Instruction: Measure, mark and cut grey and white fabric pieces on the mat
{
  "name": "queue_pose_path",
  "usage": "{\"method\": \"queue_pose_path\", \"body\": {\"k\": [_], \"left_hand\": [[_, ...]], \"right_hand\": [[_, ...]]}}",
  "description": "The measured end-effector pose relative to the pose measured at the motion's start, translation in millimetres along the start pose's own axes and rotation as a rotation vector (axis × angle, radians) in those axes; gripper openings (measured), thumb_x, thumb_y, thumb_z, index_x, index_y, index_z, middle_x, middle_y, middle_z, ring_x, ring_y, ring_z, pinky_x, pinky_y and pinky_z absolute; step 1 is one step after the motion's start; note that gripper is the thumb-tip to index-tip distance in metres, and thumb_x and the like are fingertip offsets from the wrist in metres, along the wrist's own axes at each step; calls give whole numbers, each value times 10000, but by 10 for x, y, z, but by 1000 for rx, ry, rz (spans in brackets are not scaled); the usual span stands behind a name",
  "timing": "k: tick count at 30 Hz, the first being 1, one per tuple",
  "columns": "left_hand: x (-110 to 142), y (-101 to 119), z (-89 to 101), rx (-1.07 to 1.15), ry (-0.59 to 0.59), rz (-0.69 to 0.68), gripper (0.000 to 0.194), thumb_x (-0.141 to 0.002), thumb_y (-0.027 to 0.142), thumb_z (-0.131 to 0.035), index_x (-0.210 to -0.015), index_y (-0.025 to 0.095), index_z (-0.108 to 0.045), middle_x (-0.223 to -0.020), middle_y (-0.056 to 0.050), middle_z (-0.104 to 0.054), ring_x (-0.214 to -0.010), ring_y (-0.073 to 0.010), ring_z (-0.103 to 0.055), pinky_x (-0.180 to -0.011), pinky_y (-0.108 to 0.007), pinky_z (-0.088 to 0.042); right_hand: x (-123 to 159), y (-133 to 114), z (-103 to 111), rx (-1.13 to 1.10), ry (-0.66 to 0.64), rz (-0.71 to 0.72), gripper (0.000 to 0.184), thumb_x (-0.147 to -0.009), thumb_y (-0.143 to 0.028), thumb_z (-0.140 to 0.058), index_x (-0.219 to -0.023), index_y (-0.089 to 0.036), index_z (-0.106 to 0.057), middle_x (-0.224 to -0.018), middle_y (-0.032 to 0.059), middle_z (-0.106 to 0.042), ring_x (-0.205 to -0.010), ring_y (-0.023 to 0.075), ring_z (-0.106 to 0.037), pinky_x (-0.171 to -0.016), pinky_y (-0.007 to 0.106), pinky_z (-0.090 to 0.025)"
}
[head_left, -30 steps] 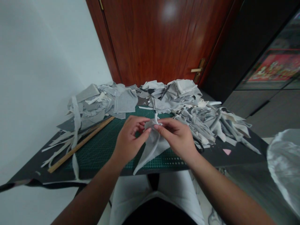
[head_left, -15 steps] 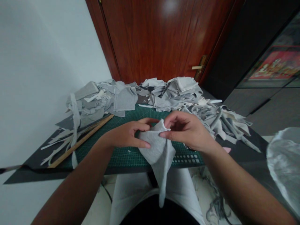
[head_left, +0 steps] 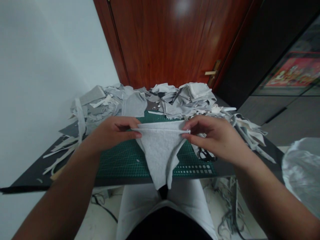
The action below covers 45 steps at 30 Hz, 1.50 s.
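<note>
A light grey piece of fabric is stretched between my hands above the green cutting mat. Its top edge is folded over, and the lower part hangs narrowing past the table's front edge. My left hand pinches the left end of the fold between thumb and fingers. At the right end, my right hand grips the same fold in a pinch. Black-handled scissors lie below my right hand, partly hidden by it and by cloth.
Heaps of grey fabric scraps cover the back left of the dark table. Another pile of cut cloth stands at the back right, with loose strips beside it. A whitish translucent bag is at the right.
The fabric was bunched between my fingertips; it is now spread wide with a straight folded top edge. My hands have moved apart, uncovering the scissors on the mat.
</note>
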<state>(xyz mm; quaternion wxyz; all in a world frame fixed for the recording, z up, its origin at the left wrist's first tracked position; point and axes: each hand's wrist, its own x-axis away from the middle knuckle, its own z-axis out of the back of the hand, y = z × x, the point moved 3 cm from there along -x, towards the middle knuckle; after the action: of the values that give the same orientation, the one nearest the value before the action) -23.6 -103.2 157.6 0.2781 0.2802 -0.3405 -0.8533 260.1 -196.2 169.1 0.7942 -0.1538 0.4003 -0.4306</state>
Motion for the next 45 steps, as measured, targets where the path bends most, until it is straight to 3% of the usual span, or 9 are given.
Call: {"method": "queue_pose_path", "body": {"k": [7, 12, 15, 20, 23, 28, 34, 38, 45], "left_hand": [[175, 102, 22, 3, 126, -24, 162, -820, 298, -767, -803, 205, -635, -966, -42, -757, -868, -172, -700, -789, -281, -571], [99, 230, -115, -228, -100, -42, 288, -834, 378, -771, -1072, 229, -706, -1058, -22, -747, -981, -182, -692, -880, -284, -526], [-12, 312, -249, -216, -124, -53, 422, -842, 374, -775, -1227, 249, -653, -1175, -13, -731, -1062, -189, -682, -910, -281, -507], [-125, 392, -424, -164, -153, -146, 158, -853, 302, -760, -943, 195, -686, -950, 19, -747, -902, -144, -690, -831, -233, -476], [-120, 389, -435, -188, -104, -132, 110, -868, 286, -724, -910, 188, -694, -875, 24, -741, -803, -126, -678, -726, -216, -451], [-57, 416, -437, -289, -125, -147, 115, -901, 308, -660, -900, 202, -707, -815, 37, -736, -724, -112, -661, -652, -215, -409], [31, 514, -421, -370, -95, -118, 133, -903, 324, -616, -880, 209, -677, -784, 36, -712, -681, -113, -622, -624, -223, -391], [72, 555, -410, -366, -63, -105, 134, -897, 322, -618, -851, 202, -655, -739, 36, -683, -644, -107, -592, -600, -222, -383], [84, 636, -429, -216, -11, -113, 126, -906, 293, -583, -825, 196, -592, -898, -7, -729, -797, -135, -661, -696, -233, -467]], "right_hand": [[-5, -76, -110, -20, 0, 24, 81, -823, -129, -721, -870, -194, -709, -825, -17, -720, -714, 105, -657, -678, 215, -512], [-92, -168, -228, -7, 11, 77, 77, -801, -122, -722, -840, -182, -692, -798, -21, -696, -662, 90, -637, -637, 202, -498], [-150, -215, -303, -19, -54, 114, 99, -788, -98, -717, -840, -178, -689, -815, -21, -710, -704, 94, -665, -678, 200, -510], [-188, -242, -362, -37, -103, 161, 101, -784, -99, -726, -850, -166, -688, -837, -10, -700, -709, 95, -657, -678, 203, -509], [-182, -248, -366, -62, -91, 193, 82, -799, -110, -715, -842, -169, -679, -931, 21, -696, -746, 107, -656, -688, 217, -524], [-158, -287, -363, -44, -87, 296, 128, -785, -85, -708, -807, -189, -637, -1141, 64, -719, -1016, 171, -685, -871, 275, -522], [-132, -322, -351, 8, -101, 252, 80, -819, -137, -694, -824, -193, -637, -864, 14, -711, -765, 129, -652, -704, 238, -491], [-104, -363, -322, -15, -49, 267, 75, -823, -144, -711, -837, -181, -648, -797, -8, -695, -704, 100, -647, -667, 200, -487], [-70, -355, -297, -1, -22, 268, 85, -859, -229, -732, -851, -187, -658, -752, -25, -698, -672, 92, -651, -637, 190, -474]]}}
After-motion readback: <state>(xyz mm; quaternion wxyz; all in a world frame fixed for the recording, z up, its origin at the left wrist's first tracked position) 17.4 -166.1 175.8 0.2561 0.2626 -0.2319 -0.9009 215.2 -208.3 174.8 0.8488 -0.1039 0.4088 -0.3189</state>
